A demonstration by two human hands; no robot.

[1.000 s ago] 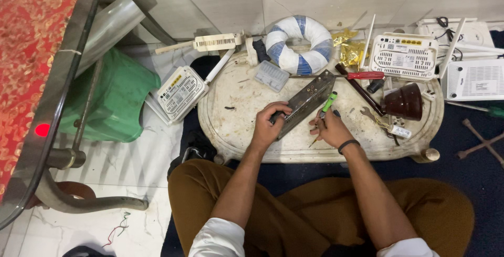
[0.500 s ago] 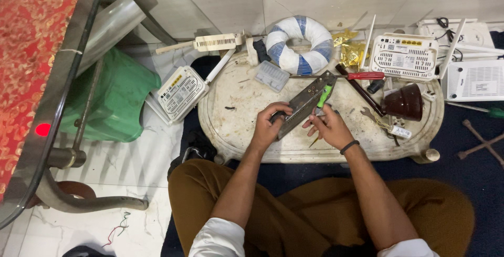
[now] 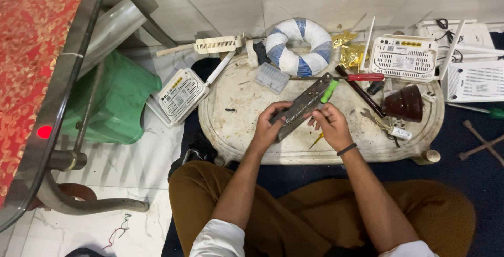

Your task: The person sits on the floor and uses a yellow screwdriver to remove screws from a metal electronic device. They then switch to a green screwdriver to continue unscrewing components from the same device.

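Note:
My left hand (image 3: 271, 124) grips the near end of a long grey metal bar-shaped part (image 3: 304, 105), tilted up to the right above a low oval white table (image 3: 231, 115). My right hand (image 3: 331, 123) holds a green-handled screwdriver (image 3: 329, 90) against the part's upper half. A small yellow tool (image 3: 316, 140) lies on the table just below my right hand.
On the table: a blue-and-white ring (image 3: 298, 45), a red-handled screwdriver (image 3: 362, 77), a dark brown pot (image 3: 404, 103), a white router (image 3: 404, 57). More white routers (image 3: 181, 95) lie around. A green bag (image 3: 113, 102) and glass-topped table (image 3: 58, 94) are at left.
My right hand has moved the green-handled screwdriver up along the metal part, from beside its lower middle to its upper half. My left hand keeps its grip.

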